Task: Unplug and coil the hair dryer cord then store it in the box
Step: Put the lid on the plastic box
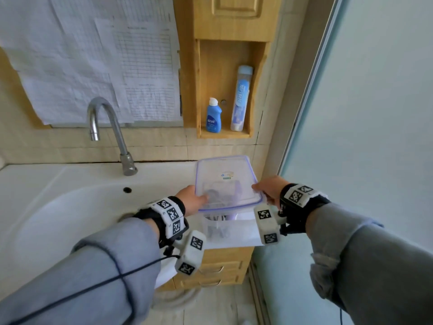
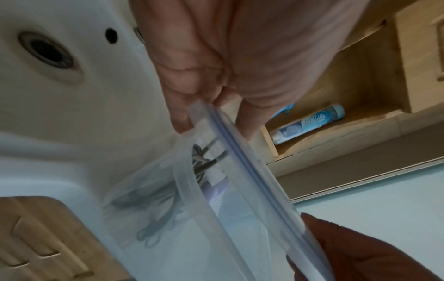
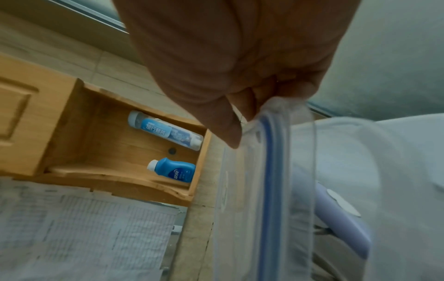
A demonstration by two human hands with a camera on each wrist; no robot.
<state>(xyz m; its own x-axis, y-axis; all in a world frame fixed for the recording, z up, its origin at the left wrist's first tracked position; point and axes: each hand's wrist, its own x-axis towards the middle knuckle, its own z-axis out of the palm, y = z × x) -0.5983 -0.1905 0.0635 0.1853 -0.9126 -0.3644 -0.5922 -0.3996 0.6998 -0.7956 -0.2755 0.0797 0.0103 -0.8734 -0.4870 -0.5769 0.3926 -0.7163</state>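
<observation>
Nearest, two grey sleeves reach in from 7 and 5 o'clock, each wrist strapped with white marker blocks. The left hand [image 1: 191, 200] pinches the near left edge of a clear rectangular plastic lid with a blue seal rim [image 1: 228, 181], thumb on top; the right hand [image 1: 269, 187] pinches its right edge the same way. The lid is tilted, its near edge raised above the clear plastic box [image 1: 230, 227], which stands on the white basin ledge at 6 o'clock of centre. Inside the box lie the pale lilac hair dryer [image 3: 341, 216] and its dark coiled cord [image 2: 203, 157]. At 9 o'clock lies the white ceramic sink [image 1: 70, 207]; beyond it a chrome curved tap [image 1: 110, 134]. Farthest, at 12 o'clock, a wooden wall niche [image 1: 225, 90] holds a small blue bottle [image 1: 213, 117] and a tall pale tube [image 1: 241, 98].
</observation>
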